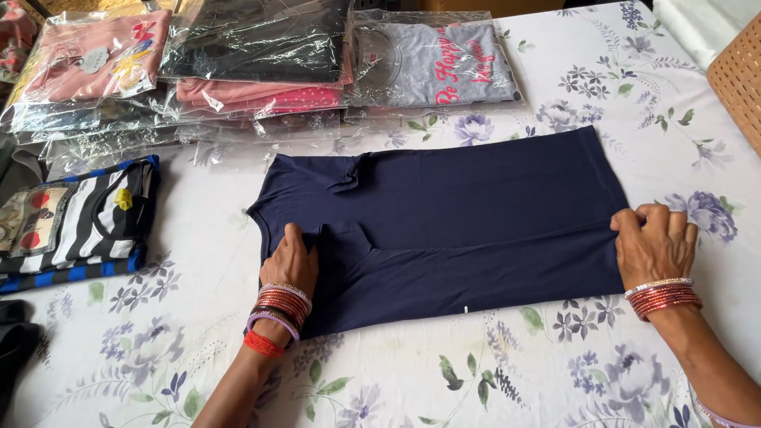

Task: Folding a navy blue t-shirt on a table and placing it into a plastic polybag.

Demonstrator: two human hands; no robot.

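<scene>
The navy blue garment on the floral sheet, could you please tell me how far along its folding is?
Done: the navy blue fabric garment lies flat, one long side folded inward. In hand: the left hand presses one end, the right hand grips the other. Left: it is still long, and unbagged, unlike the clear plastic-bagged garments behind.

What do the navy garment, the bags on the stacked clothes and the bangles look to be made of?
Navy garment: soft matte knit, probably cotton jersey; it drapes and creases softly under the left hand and right hand. Bags: thin clear plastic film, glossy, crinkled, with glare. Bangles: rigid, shiny red and gold rings; glass, metal or plastic, cannot tell.
</scene>
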